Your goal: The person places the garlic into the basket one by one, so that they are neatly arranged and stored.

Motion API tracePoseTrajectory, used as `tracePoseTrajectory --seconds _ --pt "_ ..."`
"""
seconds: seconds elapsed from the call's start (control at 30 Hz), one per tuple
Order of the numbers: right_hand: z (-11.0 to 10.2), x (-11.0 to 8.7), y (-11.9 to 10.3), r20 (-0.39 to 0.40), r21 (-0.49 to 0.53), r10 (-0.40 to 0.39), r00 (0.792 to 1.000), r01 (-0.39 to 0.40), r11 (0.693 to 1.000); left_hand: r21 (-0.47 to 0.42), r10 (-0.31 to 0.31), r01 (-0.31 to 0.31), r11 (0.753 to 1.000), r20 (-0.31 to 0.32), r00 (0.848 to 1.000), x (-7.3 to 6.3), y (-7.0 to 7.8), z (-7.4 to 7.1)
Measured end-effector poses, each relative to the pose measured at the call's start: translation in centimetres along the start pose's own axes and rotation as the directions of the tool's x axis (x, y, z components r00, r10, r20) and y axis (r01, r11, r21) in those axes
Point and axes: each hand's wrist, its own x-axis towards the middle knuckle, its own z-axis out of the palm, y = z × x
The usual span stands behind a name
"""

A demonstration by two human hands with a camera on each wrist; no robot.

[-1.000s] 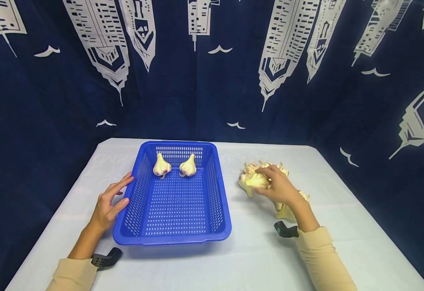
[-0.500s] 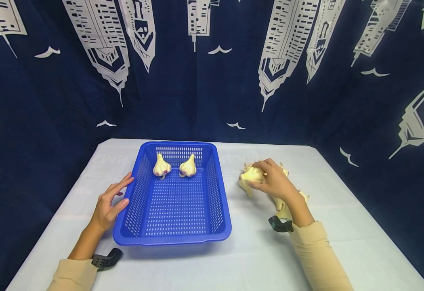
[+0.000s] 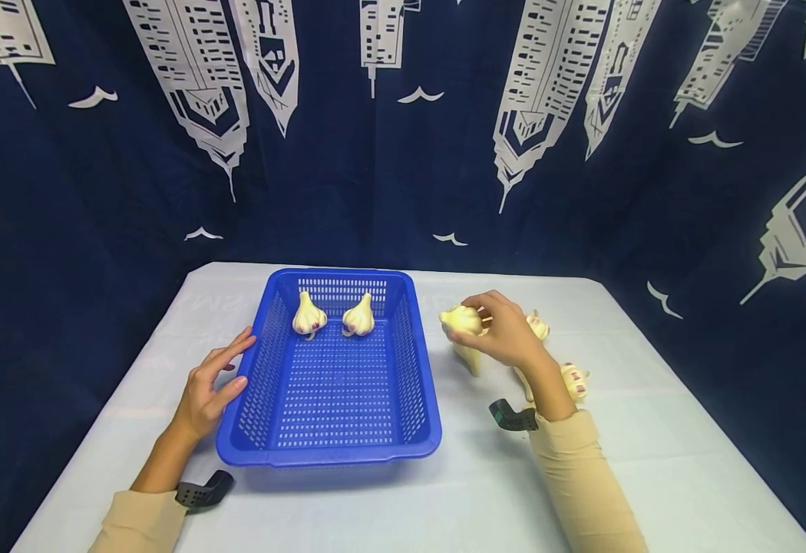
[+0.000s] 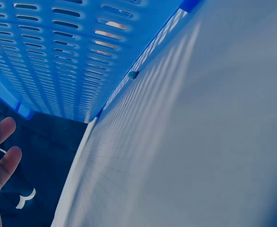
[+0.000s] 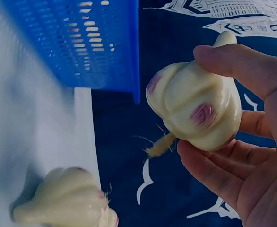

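My right hand (image 3: 503, 326) holds a pale garlic bulb (image 5: 200, 101) with purple patches, thumb on one side and fingers on the other. The bulb is raised just right of the blue plastic basket (image 3: 432, 407). My left hand (image 3: 206, 388) rests against the basket's left rim with its fingers spread and fairly straight. In the left wrist view, its fingertips (image 4: 8, 158) show beside the basket wall. Two garlic bulbs lie at the far end inside the basket, a left one (image 3: 308, 316) and a right one (image 3: 358, 316).
More garlic bulbs lie on the white table (image 3: 472, 491) right of the basket, partly hidden by my right hand and forearm; one bulb (image 3: 574, 382) shows beside the wrist. A dark blue cloth (image 3: 375, 177) with white building prints hangs behind the table.
My right hand has lifted the garlic bulb off the pile and carried it left toward the basket. My left hand and the basket have stayed in place.
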Motion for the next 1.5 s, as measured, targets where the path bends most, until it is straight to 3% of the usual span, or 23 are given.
tracePoseTrajectory --seconds 0.13,0.5,1.07,1.5 --pt "0.0 0.5 -0.7 0.011 0.022 -0.002 1.0 0.001 1.0 0.004 -0.01 0.01 1.0 0.005 1.0 -0.1 -0.2 0.0" --pt "-0.4 2.7 -3.3 -0.053 0.073 0.024 0.998 -0.02 0.997 0.021 -0.019 0.019 1.0 0.002 1.0 -0.1 -0.3 -0.1" --pt "1.7 6.9 -7.1 0.083 0.146 -0.005 0.997 -0.007 0.989 0.025 -0.05 0.049 0.998 0.018 0.999 -0.1 -0.4 0.0" --pt "3.9 8.7 -7.5 0.143 0.207 -0.005 0.99 -0.025 0.978 0.03 -0.046 0.045 0.999 0.02 0.999 -0.1 -0.3 -0.2"
